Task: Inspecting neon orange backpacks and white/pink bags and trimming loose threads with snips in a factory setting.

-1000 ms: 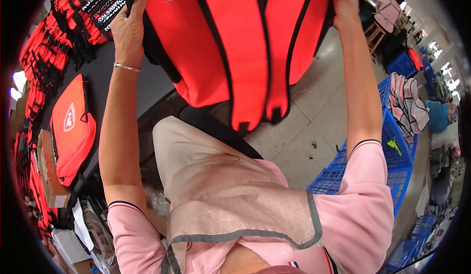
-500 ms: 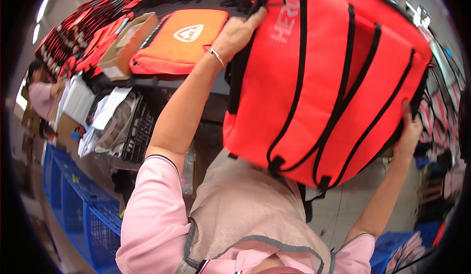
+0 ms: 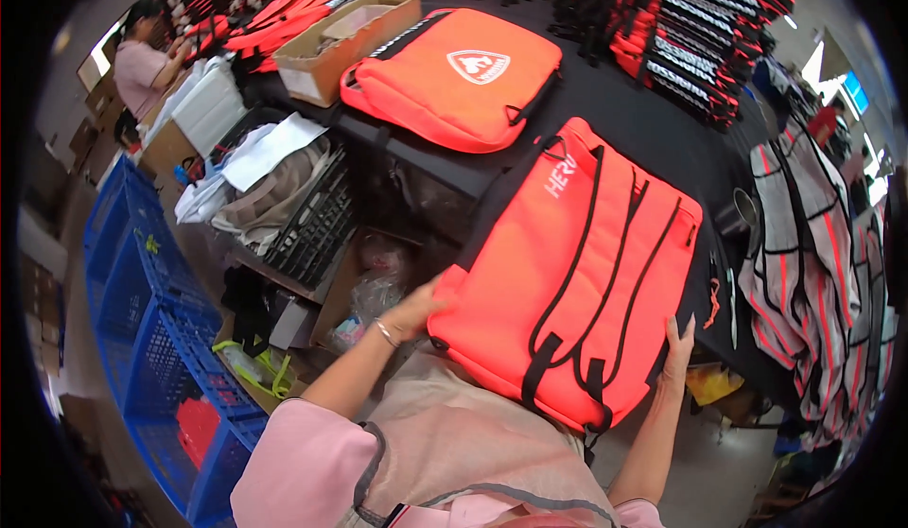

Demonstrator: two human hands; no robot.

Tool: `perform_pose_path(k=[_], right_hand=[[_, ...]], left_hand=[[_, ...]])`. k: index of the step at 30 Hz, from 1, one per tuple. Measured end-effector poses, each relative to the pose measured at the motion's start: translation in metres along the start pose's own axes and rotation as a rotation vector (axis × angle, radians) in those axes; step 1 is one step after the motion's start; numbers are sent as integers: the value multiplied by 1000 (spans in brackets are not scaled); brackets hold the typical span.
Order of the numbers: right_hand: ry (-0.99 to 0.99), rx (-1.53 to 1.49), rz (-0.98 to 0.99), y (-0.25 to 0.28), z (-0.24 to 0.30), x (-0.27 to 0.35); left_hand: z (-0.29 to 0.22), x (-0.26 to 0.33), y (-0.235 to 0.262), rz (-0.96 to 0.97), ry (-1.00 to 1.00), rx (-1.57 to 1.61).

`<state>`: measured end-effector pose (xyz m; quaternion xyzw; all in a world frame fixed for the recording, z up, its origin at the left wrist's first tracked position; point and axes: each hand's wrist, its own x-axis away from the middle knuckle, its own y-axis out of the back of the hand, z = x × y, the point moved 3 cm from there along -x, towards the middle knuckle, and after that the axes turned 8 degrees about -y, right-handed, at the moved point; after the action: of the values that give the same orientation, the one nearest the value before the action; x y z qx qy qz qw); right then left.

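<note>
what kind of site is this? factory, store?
Most likely a bag factory or packing workshop. The person's hands lay an orange backpack on a black table edged with tall stacks of identical orange bags. Blue crates line the floor, and another worker handles goods nearby.

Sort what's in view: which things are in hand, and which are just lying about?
In hand:
orange backpack, on the black table, held by left hand and right hand.

Lying about:
second orange bag
cardboard box
blue crates
stacked orange bags
</note>
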<state>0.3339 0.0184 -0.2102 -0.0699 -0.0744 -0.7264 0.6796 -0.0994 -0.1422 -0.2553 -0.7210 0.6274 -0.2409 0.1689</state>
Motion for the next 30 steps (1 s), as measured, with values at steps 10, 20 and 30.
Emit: perform_pose_path(k=[10,20,30], right_hand=[[344,40,81,-22,164,29],[410,-267,200,-206,279,-117],[-175,-201,581,-441,113,-252]], left_hand=[[-147,-20,-69,115,-175,-212],[-420,-129,1,-139,-516,-725],[-332,-189,220,-943,-694,-928]])
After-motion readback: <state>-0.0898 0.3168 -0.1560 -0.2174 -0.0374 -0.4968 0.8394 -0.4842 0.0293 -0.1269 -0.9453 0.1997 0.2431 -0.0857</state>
